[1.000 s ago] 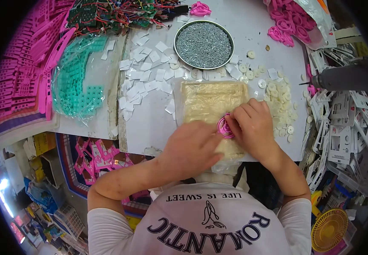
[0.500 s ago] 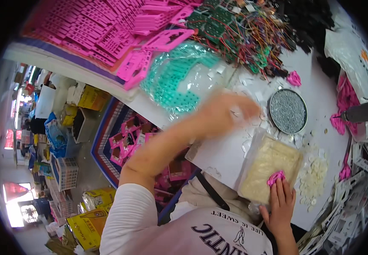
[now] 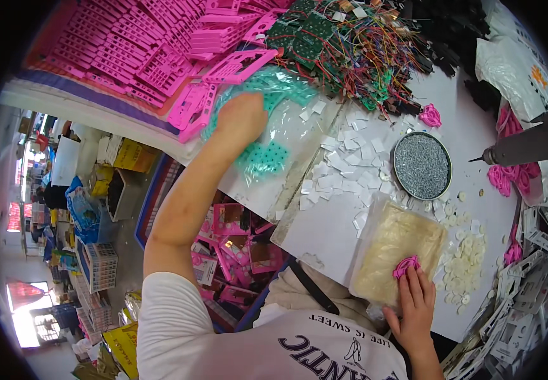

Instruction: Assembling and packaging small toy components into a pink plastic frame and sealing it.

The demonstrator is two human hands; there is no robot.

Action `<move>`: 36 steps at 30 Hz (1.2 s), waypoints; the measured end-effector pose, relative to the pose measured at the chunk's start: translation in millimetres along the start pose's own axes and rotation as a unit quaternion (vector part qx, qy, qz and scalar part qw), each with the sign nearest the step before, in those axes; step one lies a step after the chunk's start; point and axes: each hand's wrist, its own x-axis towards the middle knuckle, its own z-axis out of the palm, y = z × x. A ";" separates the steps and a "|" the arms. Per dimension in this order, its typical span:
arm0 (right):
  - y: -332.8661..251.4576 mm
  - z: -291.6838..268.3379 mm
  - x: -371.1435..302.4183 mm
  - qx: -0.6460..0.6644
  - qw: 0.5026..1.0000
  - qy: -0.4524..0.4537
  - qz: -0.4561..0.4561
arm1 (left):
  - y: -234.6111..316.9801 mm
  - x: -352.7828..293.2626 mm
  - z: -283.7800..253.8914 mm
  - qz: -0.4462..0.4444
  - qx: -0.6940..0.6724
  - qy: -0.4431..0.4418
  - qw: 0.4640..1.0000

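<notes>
My left hand [image 3: 243,117] is over the clear plastic bag [image 3: 280,130] of flat green dotted pieces [image 3: 264,158]. Its fingers bend down out of sight behind the back of the hand, so any hold is hidden. My right hand [image 3: 417,304] lies stretched out on a pale yellowish block [image 3: 391,237] in clear wrapping, thumb apart. Its fingertips touch a small coiled bundle of pink cord [image 3: 406,266] on the block. Beyond the block stands a round tin [image 3: 421,166] full of small grey metal bits.
White square pieces [image 3: 344,161] lie scattered left of the tin, pale discs [image 3: 464,266] right of the block. A dark powered screwdriver [image 3: 521,149] juts in from the right. Pink plastic frames [image 3: 122,50] and wired green circuit boards [image 3: 312,38] pile up at the back. Pink assemblies [image 3: 242,247] fill a crate below.
My left hand has moved left and away from me, from above the white pieces to the bag of green pieces. My right hand stays on the block.
</notes>
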 end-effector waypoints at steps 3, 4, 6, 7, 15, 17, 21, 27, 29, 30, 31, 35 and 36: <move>0.2 -1.2 4.8 0.011 1.000 0.001 -0.015 | 6.6 -2.6 18.0 -0.074 0.100 0.071 0.990; -0.6 -2.4 5.0 0.013 1.000 -0.002 -0.017 | -0.2 2.8 22.7 -0.066 0.104 0.054 0.991; -1.8 -5.0 6.1 0.014 0.999 0.002 -0.029 | -7.7 4.9 24.2 -0.048 0.111 0.033 0.992; -2.1 -5.4 7.5 0.016 0.999 0.006 -0.033 | -12.4 5.2 22.9 -0.034 0.114 0.026 0.993; 6.0 -12.6 6.0 0.019 0.999 0.018 -0.040 | 11.5 -18.8 24.3 0.063 0.041 0.076 0.994; 8.9 -13.4 8.1 0.023 0.999 0.015 -0.046 | 25.4 -24.5 17.4 0.066 0.010 0.084 0.994; 8.1 -14.4 5.5 0.022 0.999 0.009 -0.037 | 13.7 -22.7 19.2 0.037 -0.046 -0.012 0.998; 2.4 -12.4 7.2 0.023 0.999 0.014 -0.030 | 18.7 -10.8 -15.9 0.093 -0.136 0.063 0.984; 0.3 -12.1 6.4 0.034 0.999 0.015 -0.029 | 19.8 3.5 -47.4 -0.009 -0.266 0.030 0.964; -0.1 -12.5 5.7 0.037 0.999 0.014 -0.022 | 5.2 18.7 -52.4 -0.025 -0.265 0.126 0.956; 0.3 -11.9 5.7 0.043 0.999 0.016 -0.030 | -17.8 36.9 -60.2 -0.045 -0.256 0.221 0.940; 3.0 -11.4 11.1 0.063 0.997 0.016 -0.045 | -138.3 110.6 -39.2 -0.194 -0.181 0.095 0.959; 4.9 -9.7 10.0 0.066 0.997 0.021 -0.045 | -151.6 120.4 -31.6 -0.226 -0.195 0.023 0.954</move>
